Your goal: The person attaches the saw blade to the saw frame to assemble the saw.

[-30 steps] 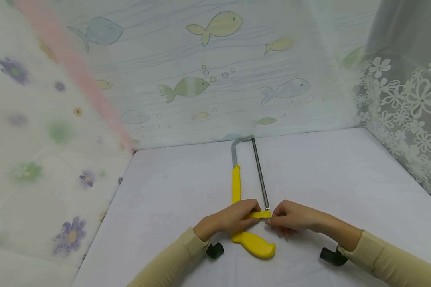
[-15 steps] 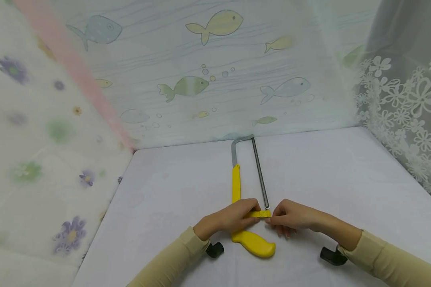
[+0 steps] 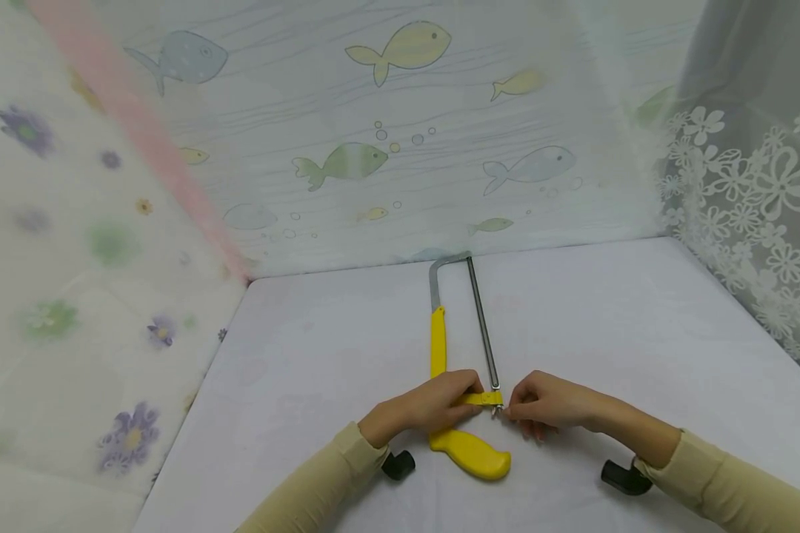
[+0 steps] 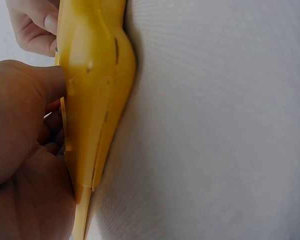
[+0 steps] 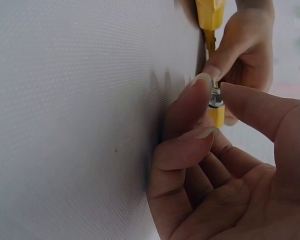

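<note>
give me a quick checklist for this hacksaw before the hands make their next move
1. Hacksaw resting on the white cloth: ok, it lies on its side.
2. Left hand steadying it: ok, it grips the yellow part by the blade's near end.
3. Blade spanning the frame: ok, it reaches from the far end to the near end.
4. Wing nut visible: ok, just past the blade's near end.
5. Right hand gripping the wing nut: cannot tell; its fingertips are right beside it, but contact is unclear.
6. Blade tension: cannot tell from the pictures.
</note>
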`<state>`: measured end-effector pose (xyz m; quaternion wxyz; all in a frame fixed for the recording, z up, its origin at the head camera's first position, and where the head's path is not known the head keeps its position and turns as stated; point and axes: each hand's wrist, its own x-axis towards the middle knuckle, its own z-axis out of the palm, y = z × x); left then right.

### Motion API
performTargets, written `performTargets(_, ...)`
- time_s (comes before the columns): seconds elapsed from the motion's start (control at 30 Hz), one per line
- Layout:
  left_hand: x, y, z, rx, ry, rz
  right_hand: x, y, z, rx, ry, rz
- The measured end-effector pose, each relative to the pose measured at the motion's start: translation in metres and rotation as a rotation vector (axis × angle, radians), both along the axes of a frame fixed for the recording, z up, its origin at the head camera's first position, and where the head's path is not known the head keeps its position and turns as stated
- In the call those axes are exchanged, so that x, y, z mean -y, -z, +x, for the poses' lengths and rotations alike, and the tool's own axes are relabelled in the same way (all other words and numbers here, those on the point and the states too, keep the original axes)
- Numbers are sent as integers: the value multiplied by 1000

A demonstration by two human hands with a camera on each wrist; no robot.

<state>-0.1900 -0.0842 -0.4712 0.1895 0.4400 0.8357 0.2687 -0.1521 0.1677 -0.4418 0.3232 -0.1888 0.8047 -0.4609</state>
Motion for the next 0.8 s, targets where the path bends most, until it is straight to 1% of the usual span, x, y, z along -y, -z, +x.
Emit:
performTargets(0.4,0,0,0,-7,1,-9,-4,4,-2,-53,-10,-23)
performTargets(0.8,-1,-1,0,-11,4,-5,1,5,-2,-4,-28,-41)
